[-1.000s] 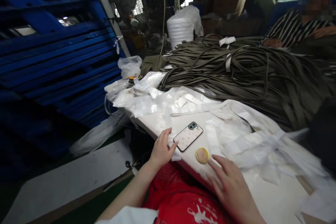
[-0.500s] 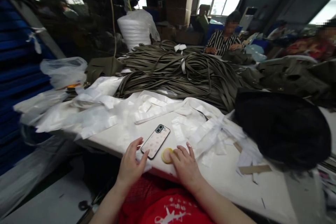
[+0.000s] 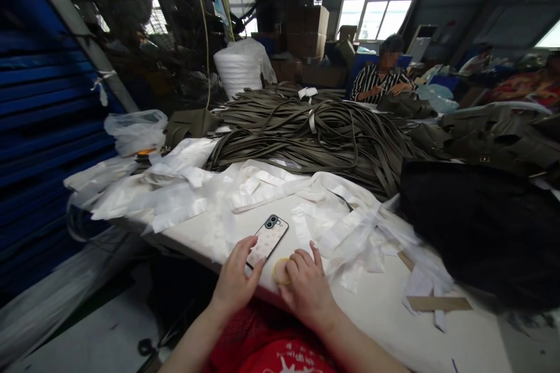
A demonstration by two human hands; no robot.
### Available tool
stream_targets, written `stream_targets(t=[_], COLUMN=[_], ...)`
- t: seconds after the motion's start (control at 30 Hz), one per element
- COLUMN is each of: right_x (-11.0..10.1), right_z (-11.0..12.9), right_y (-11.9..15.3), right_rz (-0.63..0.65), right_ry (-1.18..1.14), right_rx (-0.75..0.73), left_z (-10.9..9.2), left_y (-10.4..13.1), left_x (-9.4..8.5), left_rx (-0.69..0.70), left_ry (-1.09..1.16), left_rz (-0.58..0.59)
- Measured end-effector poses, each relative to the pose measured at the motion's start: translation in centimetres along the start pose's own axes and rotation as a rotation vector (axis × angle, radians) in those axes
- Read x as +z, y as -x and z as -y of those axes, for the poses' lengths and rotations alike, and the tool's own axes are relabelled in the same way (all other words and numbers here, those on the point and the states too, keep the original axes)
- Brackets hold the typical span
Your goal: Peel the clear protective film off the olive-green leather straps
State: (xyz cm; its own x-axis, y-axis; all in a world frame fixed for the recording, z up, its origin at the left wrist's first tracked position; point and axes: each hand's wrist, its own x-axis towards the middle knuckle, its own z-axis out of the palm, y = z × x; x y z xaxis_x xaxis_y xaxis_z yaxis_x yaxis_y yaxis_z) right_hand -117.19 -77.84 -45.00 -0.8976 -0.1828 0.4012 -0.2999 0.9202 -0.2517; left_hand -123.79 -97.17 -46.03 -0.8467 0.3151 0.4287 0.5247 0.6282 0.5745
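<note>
A phone [image 3: 270, 238] in a pale patterned case with a dark rim lies back up on the white tabletop, its camera end pointing away from me. My left hand [image 3: 238, 274] is around its near end, fingers at the left edge and thumb at the right. Just right of the phone, near the table's front edge, is a small round disc [image 3: 280, 271] with a yellow rim and paler middle. My right hand [image 3: 308, 282] has its fingertips and thumb closed on the disc's right side, covering part of it; the index finger sticks up.
White plastic sheets [image 3: 175, 192] cover the table's left and middle. Behind them lies a big heap of dark olive straps [image 3: 297, 134]. A black bag-like item [image 3: 472, 227] and cardboard strips [image 3: 440, 303] are at right. A person in a striped top [image 3: 380, 78] sits beyond.
My left hand has come over the phone's near end and closed on it. My right thumb has moved under the disc's edge. The whole view has shifted slightly.
</note>
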Motion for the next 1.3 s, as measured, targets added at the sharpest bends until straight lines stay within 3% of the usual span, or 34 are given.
stream_targets(t=[0.1,0.23,0.3,0.37,0.47,0.57,0.73,0.83,1.0,1.17,1.3], right_x=[-3.8,-7.7,-8.5,-8.8,-8.9,-8.8,-7.8,-7.0,-5.4,-3.8,-3.2], right_z=[-1.1,-7.3,-11.2,-14.2,-15.8,-14.2,-11.2,-11.2,-12.3,-13.0,-13.7], right_y=[2.2,8.7,12.7,16.3,19.0,17.6,11.7,9.3,7.3,6.5,6.9], right_rz=[-0.156,-0.284,-0.310,-0.246,-0.189,-0.257,-0.314,-0.322,-0.138,0.026,0.092], right_ry=[-0.076,0.168,0.349,0.519,0.609,0.498,0.195,0.154,-0.025,0.121,0.199], right_rx=[0.043,0.162,0.272,0.352,0.416,0.401,0.334,0.395,0.438,0.345,0.370], left_z=[-0.3,-1.1,-1.8,-2.8,-4.8,-6.8,-8.8,-9.3,-9.4,-8.8,-8.3], left_y=[-0.1,-0.5,-0.8,-1.2,-1.8,-2.3,-2.7,-2.5,-2.0,-1.8,-1.6], left_x=[-0.1,0.2,0.7,1.4,3.0,5.2,7.8,7.4,6.2,6.2,6.0], left_rx=[0.005,0.006,0.031,0.071,0.157,0.272,0.473,0.519,0.493,0.480,0.444], left_ry=[-0.005,0.023,0.056,0.092,0.141,0.122,-0.079,-0.113,-0.191,-0.208,-0.184], left_rz=[0.006,0.038,0.071,0.121,0.231,0.346,0.591,0.637,0.650,0.685,0.707])
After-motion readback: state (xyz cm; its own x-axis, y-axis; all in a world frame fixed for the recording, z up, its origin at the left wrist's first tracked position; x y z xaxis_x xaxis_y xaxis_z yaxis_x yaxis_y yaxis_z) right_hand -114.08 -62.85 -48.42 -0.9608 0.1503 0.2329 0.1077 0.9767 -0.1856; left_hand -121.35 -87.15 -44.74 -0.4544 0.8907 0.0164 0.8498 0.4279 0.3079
